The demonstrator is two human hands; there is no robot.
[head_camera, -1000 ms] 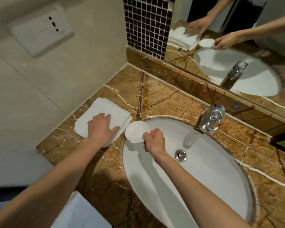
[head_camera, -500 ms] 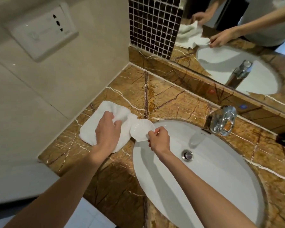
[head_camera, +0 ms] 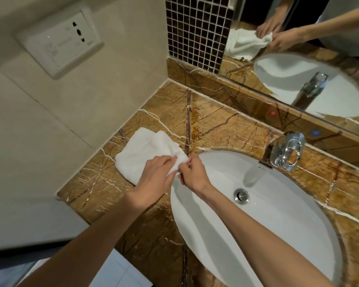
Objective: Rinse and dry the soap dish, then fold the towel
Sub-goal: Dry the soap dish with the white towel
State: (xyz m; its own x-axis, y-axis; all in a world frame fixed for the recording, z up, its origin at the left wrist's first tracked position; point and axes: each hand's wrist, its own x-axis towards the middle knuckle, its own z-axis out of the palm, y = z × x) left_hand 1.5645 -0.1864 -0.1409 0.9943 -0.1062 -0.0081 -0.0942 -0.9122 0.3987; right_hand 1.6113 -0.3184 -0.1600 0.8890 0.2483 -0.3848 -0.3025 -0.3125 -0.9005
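A white towel [head_camera: 142,154] lies on the brown marble counter [head_camera: 104,189] left of the sink. My left hand [head_camera: 155,175] has bunched the towel's right corner and holds it up at the sink's left rim. My right hand [head_camera: 192,172] meets it there, fingers pinched against the bunched cloth. The small round white soap dish is hidden, wrapped in the towel between both hands. Only folds of cloth show where the hands touch.
The white oval sink [head_camera: 278,230] with a chrome drain [head_camera: 241,195] fills the right side. A chrome faucet [head_camera: 288,151] stands behind it. A mirror [head_camera: 298,59] and dark mosaic tiles [head_camera: 195,32] back the counter; a wall socket [head_camera: 60,42] sits at the upper left.
My left hand went from resting flat on the towel to gathering its corner and lifting it over the soap dish. The dish, visible earlier in my right hand, is now covered by cloth.
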